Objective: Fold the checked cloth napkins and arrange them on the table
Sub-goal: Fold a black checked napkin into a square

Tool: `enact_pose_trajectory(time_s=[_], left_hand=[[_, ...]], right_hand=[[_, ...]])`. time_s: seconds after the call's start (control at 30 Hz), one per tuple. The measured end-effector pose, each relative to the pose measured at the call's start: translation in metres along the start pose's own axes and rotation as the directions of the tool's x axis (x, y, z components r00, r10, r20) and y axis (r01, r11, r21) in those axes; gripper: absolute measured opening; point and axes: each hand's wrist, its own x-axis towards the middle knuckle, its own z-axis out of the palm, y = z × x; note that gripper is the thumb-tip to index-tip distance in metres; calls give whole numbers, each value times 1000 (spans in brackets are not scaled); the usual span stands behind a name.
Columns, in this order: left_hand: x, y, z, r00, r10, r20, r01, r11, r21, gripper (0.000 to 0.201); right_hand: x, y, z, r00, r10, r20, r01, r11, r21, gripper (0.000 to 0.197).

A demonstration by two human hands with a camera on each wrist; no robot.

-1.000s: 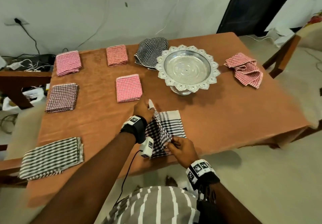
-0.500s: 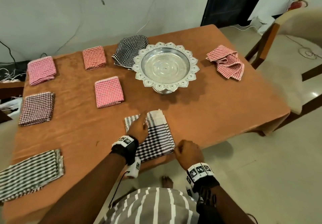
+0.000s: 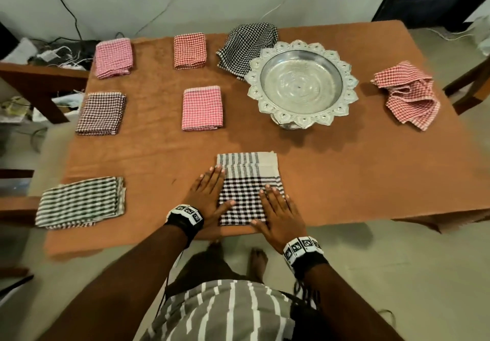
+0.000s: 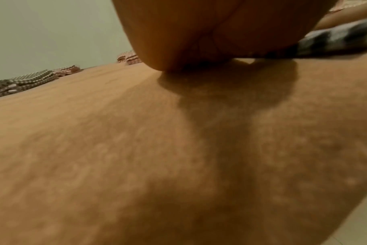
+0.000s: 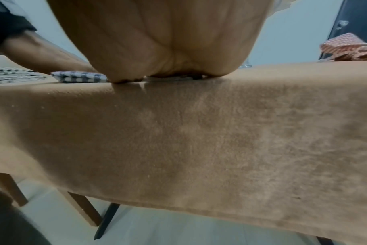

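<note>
My left hand (image 3: pixel 208 197) lies flat with its fingers straight, pressing the left edge of the black-and-white checked napkin (image 3: pixel 248 188), its outer fingers on the table (image 3: pixel 344 181). My right hand (image 3: pixel 278 214) is spread flat too, palm down on the napkin's near right corner. The napkin sits folded into a rectangle at the table's near edge, in front of the silver pedestal bowl (image 3: pixel 302 83). Further left lie five folded napkins: a striped grey one (image 3: pixel 82 201), a dark checked one (image 3: pixel 102 112), two pink ones (image 3: pixel 114 57) (image 3: pixel 202 108) and a red one (image 3: pixel 189 50). A black checked napkin (image 3: pixel 244 46) lies loose just behind the bowl (partly tucked under its rim), and a crumpled red napkin (image 3: pixel 408 94) lies well to the right.
</note>
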Motion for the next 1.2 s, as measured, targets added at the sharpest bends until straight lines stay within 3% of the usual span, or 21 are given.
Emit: enact_pose_trajectory(time_s=[0.1, 0.2, 0.33, 0.47, 0.63, 0.67, 0.73, 0.8, 0.87, 0.97, 1.03, 1.2], left_hand=[[1, -14, -7, 999, 37, 7, -37, 999, -4, 96], [-11, -19, -16, 986, 164, 20, -164, 987, -1, 100], [-26, -18, -10, 858, 497, 126, -506, 862, 44, 80], [-23, -16, -7, 824, 564, -61, -567, 822, -56, 42], [-18, -13, -19, 743, 629, -229, -646, 764, 3, 28], [-19, -13, -21, 747, 609, -265, -638, 770, -29, 28], [-23, -12, -26, 806, 509, -302, -573, 798, -187, 30], [-25, -9, -33, 867, 413, -278, -492, 796, -353, 30], [-26, -9, -37, 894, 380, -238, -448, 767, -460, 22], [-31, -16, -36, 935, 324, -146, -344, 723, -599, 17], [-32, -20, -37, 958, 266, -106, -266, 688, -675, 16], [-15, -28, -61, 981, 90, -172, -188, 665, -723, 14]], right_hand=[[-8, 8, 4, 1000, 10, -19, -10, 1000, 4, 92], [-20, 16, 7, 999, -24, 33, 23, 999, 32, 91], [-27, 28, 4, 997, -74, -12, 75, 984, 160, 66], [-28, 31, 3, 982, -69, -178, 108, 970, 219, 52], [-25, 26, -1, 977, -120, -175, 150, 974, 168, 51], [-23, 25, -3, 974, -141, -178, 169, 974, 149, 51], [-22, 23, -8, 968, -164, -193, 190, 974, 126, 49], [-22, 21, -12, 961, -165, -222, 197, 971, 135, 40], [-22, 21, -15, 958, -141, -251, 188, 966, 175, 30], [-27, 14, -28, 965, 20, -261, 82, 924, 372, 25], [-28, 5, -45, 961, 126, -246, 23, 850, 526, 22], [15, -9, -74, 919, 314, -240, -29, 660, 750, 26]])
